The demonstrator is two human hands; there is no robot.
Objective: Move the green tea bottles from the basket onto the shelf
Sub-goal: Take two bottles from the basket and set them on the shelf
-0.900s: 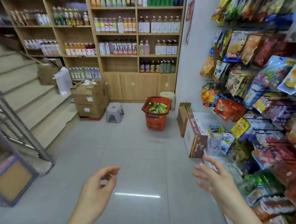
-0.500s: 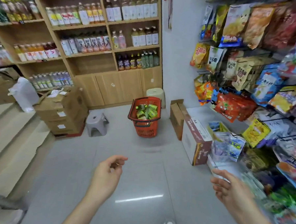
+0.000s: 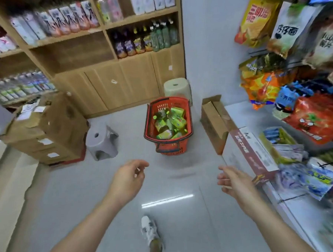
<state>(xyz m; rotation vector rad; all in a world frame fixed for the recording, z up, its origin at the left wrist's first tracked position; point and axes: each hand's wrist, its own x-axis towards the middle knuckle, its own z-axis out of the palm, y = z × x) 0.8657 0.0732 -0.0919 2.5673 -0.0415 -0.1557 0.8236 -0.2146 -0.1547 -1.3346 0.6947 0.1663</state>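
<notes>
One basket on the floor, well ahead of the left hand and right hand; green tea bottles heaped inside, too jumbled to count; both hands loosely curled, holding nothing.

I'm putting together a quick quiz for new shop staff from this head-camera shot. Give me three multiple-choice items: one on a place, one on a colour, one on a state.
1. Where does the basket stand?
A) on the floor near the wooden cabinet
B) on a checkout counter
C) in a trolley

2. What colour is the basket?
A) blue
B) red
C) yellow

3. What are the left hand and right hand doing?
A) carrying a tray together
B) both empty, apart from the basket
C) gripping the basket handle

Answers:
1 A: it sits on the floor tiles before the cabinet doors.
2 B: its walls and rim are red.
3 B: neither hand holds anything, and both are short of the basket.
</notes>
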